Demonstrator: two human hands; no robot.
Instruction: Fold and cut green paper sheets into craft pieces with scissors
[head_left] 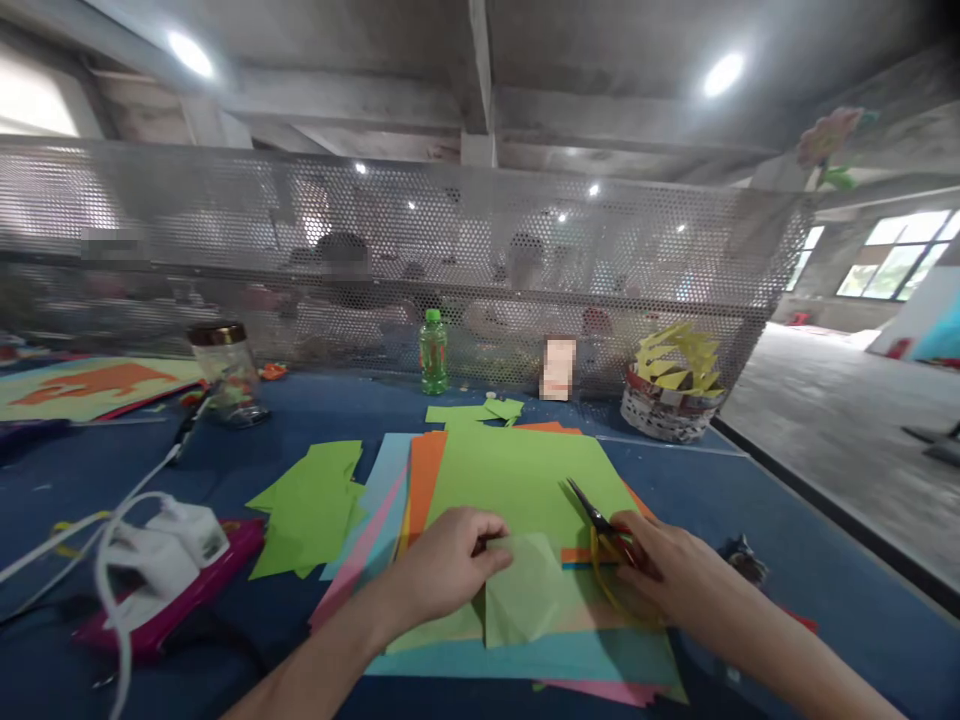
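Note:
My left hand (446, 560) pinches the left edge of a small pale green paper piece (529, 590) between thumb and fingers. To its right, my right hand (656, 560) is closed around the handles of a pair of scissors (589, 507). The dark blades point up and left, apart from the pale piece, and look nearly closed. Something yellow and blurred hangs below the scissors. Both hands are over a stack of coloured sheets, with a bright green sheet (517, 470) on top and orange, pink and blue ones showing at the sides.
Cut green pieces (311, 510) lie left of the stack. A magenta power strip (210, 580) with white plugs and cables is at the left. Behind are a glass jar (232, 380), a green bottle (433, 355) and a basket with yellow paper (667, 400). A perforated metal screen (465, 240) closes the far side.

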